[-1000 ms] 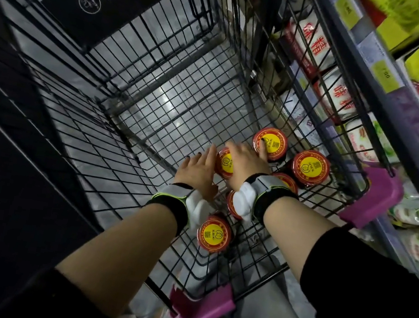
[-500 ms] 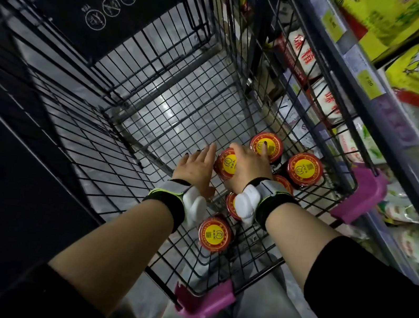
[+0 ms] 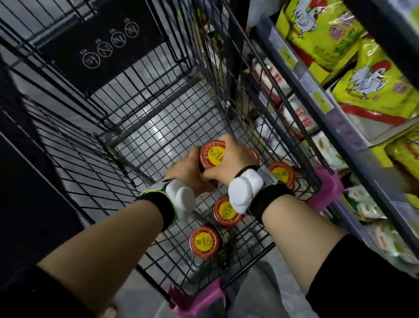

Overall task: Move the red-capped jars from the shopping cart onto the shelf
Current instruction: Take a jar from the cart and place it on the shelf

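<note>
Red-capped, yellow-labelled jar [image 3: 212,154] lifted between both hands.
Left hand [image 3: 187,170] and right hand [image 3: 231,159] clasp it above the black wire shopping cart [image 3: 151,132].

Both hands [image 3: 230,162] around one red-capped jar [image 3: 212,153] above the cart [image 3: 152,127] floor
</note>
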The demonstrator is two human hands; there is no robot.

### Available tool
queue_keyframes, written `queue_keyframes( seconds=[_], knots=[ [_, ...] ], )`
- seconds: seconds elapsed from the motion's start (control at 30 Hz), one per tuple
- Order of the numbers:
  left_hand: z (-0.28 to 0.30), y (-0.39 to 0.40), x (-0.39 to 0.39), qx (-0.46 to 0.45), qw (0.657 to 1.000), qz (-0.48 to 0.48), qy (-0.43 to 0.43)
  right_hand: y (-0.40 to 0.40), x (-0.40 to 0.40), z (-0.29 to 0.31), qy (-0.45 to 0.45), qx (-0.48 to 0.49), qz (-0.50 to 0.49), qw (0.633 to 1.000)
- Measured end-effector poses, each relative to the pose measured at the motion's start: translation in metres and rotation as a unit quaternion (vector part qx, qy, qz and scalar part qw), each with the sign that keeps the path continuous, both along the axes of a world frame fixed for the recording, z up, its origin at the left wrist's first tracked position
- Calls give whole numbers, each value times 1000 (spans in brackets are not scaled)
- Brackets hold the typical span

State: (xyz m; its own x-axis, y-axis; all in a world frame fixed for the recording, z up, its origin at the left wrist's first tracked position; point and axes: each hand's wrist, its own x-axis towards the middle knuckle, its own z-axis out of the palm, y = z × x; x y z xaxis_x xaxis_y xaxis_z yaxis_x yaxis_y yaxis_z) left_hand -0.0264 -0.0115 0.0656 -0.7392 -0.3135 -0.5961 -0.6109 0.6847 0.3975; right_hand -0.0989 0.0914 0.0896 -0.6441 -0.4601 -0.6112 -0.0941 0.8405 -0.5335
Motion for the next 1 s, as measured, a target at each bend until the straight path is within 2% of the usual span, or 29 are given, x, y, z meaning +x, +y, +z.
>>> queue_keyframes(
  seconds=[0.13,0.37,0.53,0.7,0.83,1.0],
  knots=[
    [11,1,-2,66,998,22,9,11,-5,6,-50,-47,-46,997],
    [35,14,-5,78,996,-41,-28,41,7,24,-70,-83,-99,989],
    [51,20,-11,127,989,-69,-24,68,15,37,-127,-121,-146,974],
    [75,23,-21,209,973,-96,4,86,24,53,-159,-196,-133,958],
    [99,29,-29,276,954,-112,12,100,31,64,-130,-225,-151,954],
    [125,54,-41,276,951,-127,48,105,32,77,-25,-148,-215,965]
  ],
)
